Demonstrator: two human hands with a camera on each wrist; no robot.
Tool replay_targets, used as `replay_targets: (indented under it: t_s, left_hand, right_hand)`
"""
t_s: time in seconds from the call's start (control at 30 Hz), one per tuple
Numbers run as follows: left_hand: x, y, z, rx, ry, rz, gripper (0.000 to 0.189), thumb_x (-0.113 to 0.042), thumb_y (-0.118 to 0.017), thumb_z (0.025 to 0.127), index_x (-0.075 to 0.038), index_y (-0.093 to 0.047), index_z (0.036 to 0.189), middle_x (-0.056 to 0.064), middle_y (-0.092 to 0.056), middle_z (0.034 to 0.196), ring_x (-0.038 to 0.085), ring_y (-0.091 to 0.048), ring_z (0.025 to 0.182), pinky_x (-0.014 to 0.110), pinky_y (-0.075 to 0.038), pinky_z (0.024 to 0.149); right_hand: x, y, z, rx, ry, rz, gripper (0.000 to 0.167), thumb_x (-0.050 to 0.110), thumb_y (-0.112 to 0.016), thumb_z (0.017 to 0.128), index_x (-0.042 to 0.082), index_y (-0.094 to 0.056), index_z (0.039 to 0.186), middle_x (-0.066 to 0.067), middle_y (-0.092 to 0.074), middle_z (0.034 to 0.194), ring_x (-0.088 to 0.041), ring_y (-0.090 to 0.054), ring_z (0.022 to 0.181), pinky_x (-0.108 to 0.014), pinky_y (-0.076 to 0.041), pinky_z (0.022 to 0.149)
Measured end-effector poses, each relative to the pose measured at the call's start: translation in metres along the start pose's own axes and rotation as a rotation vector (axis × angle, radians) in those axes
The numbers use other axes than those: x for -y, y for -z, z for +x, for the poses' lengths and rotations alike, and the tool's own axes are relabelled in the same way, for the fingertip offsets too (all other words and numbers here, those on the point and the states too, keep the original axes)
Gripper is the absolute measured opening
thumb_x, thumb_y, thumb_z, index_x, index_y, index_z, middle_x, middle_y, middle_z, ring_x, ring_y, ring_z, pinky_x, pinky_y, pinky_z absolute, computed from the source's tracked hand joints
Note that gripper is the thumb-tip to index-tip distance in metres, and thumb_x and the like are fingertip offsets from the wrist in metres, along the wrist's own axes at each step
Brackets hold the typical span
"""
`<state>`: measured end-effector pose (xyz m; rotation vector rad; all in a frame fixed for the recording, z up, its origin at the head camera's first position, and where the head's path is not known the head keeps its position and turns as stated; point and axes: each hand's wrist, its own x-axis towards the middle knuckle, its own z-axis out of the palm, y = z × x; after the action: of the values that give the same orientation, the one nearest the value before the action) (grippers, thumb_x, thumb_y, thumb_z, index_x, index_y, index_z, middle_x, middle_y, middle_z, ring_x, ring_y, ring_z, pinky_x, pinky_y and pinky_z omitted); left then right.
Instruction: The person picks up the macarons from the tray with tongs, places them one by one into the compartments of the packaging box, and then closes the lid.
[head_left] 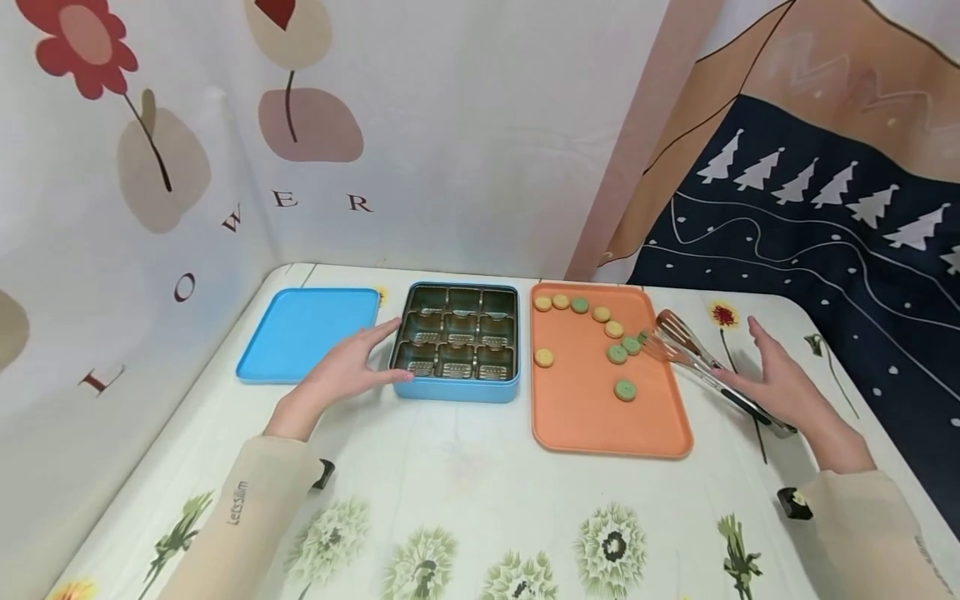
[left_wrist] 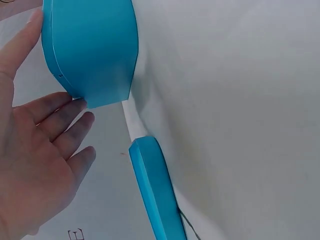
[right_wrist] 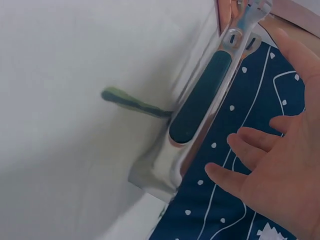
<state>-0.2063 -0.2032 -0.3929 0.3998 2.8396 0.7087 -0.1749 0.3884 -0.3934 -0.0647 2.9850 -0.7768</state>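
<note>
My left hand (head_left: 348, 367) is at the left side of a blue square box (head_left: 456, 390). Thumb and fingers are spread, fingertips right at the box wall, as the left wrist view also shows. Inside the box is a dark insert (head_left: 458, 327) split into several compartments. To the right, my right hand (head_left: 783, 387) hovers beside metal tongs (head_left: 705, 364) with dark grips. Its fingers are spread and hold nothing; in the right wrist view they stand apart from the tongs' dark grip (right_wrist: 202, 97). The tongs' tips lie over the orange tray (head_left: 577, 425).
Several yellow and green cookies, such as a green one (head_left: 625, 390) and a yellow one (head_left: 543, 357), lie on the tray. A blue lid (head_left: 307, 333) lies flat left of the box. Patterned curtains (head_left: 465, 142) hang behind the flower-print table.
</note>
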Motion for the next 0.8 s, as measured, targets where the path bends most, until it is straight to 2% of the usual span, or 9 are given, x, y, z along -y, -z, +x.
replay_targets:
  t_s: [0.23,0.43,0.6,0.7,0.8]
  left_hand:
    - [0.0000,0.0009,-0.0003,0.002,-0.011,-0.003,0.100,-0.063,-0.069,0.084,-0.018,-0.023,0.161,0.018,-0.027,0.164,0.048,-0.023,0.149,0.068,-0.025,0.117]
    - [0.0018,-0.0016,0.0012,-0.002,-0.010,-0.022,0.100,-0.060,-0.071,0.084,-0.017,-0.024,0.160,0.018,-0.028,0.163,0.047,-0.025,0.148,0.066,-0.027,0.117]
    - [0.0028,-0.0037,0.0015,-0.002,0.002,-0.049,0.100,-0.059,-0.073,0.083,-0.018,-0.024,0.160,0.020,-0.029,0.163,0.048,-0.026,0.148,0.067,-0.028,0.116]
    - [0.0032,-0.0044,0.0019,0.002,0.012,-0.064,0.101,-0.059,-0.073,0.083,-0.019,-0.023,0.161,0.021,-0.028,0.162,0.048,-0.026,0.148,0.067,-0.029,0.116]
    - [0.0035,-0.0044,0.0021,0.005,0.021,-0.078,0.101,-0.059,-0.073,0.082,-0.020,-0.022,0.161,0.023,-0.027,0.162,0.049,-0.026,0.148,0.068,-0.030,0.115]
  right_hand:
    - [-0.0009,-0.0016,-0.0021,0.079,-0.022,0.020,0.107,0.046,-0.065,0.094,-0.004,0.005,0.158,-0.043,-0.012,0.156,-0.064,-0.020,0.138,-0.079,-0.029,0.102]
    - [-0.0009,-0.0037,-0.0048,0.125,-0.027,0.015,0.098,0.043,-0.065,0.095,-0.011,-0.011,0.155,-0.042,-0.022,0.153,-0.063,-0.030,0.133,-0.073,-0.036,0.103]
    - [-0.0011,-0.0067,-0.0062,0.151,-0.031,0.048,0.086,0.039,-0.064,0.096,-0.011,-0.023,0.152,-0.040,-0.034,0.147,-0.058,-0.040,0.128,-0.068,-0.045,0.098]
    - [-0.0012,-0.0084,-0.0062,0.146,-0.013,0.059,0.077,0.035,-0.064,0.097,-0.011,-0.031,0.149,-0.039,-0.043,0.141,-0.053,-0.048,0.121,-0.054,-0.054,0.090]
    - [-0.0023,-0.0098,-0.0052,0.135,0.000,0.065,0.071,0.032,-0.065,0.097,-0.012,-0.037,0.145,-0.038,-0.049,0.135,-0.049,-0.053,0.115,-0.033,-0.054,0.080]
